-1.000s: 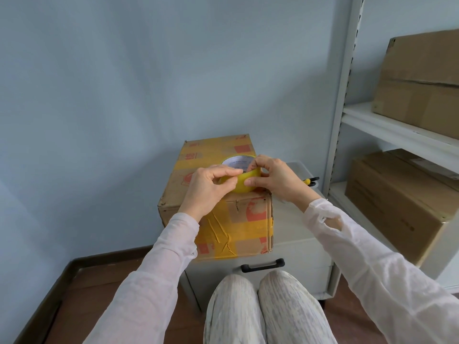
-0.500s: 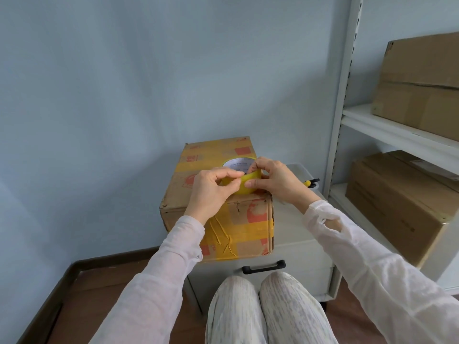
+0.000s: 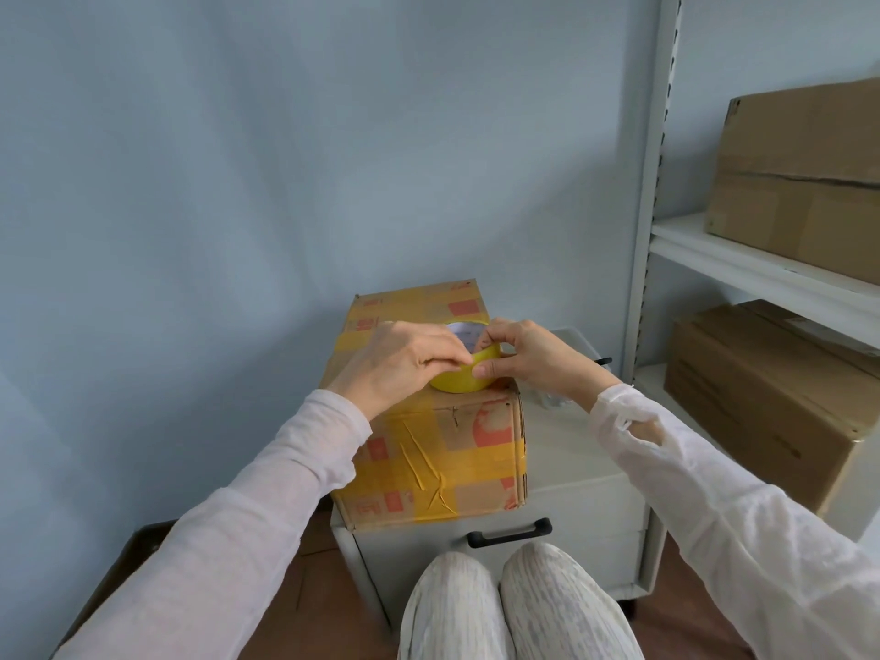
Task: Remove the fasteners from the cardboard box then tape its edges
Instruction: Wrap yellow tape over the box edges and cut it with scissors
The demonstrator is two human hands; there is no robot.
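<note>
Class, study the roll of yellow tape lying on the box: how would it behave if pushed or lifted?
The roll of yellow tape lies flat on the cardboard box, so a push would probably slide it, not roll it. Its hollow core suggests it is light. The left hand and right hand pinch its rim without denting it: likely stiff.

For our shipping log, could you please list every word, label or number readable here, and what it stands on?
None can be read.
Red print on the cardboard box: too blurred to read.
Faint marks inside the core of the tape roll: too small to read.
Brown shelf boxes: nothing legible.
</note>
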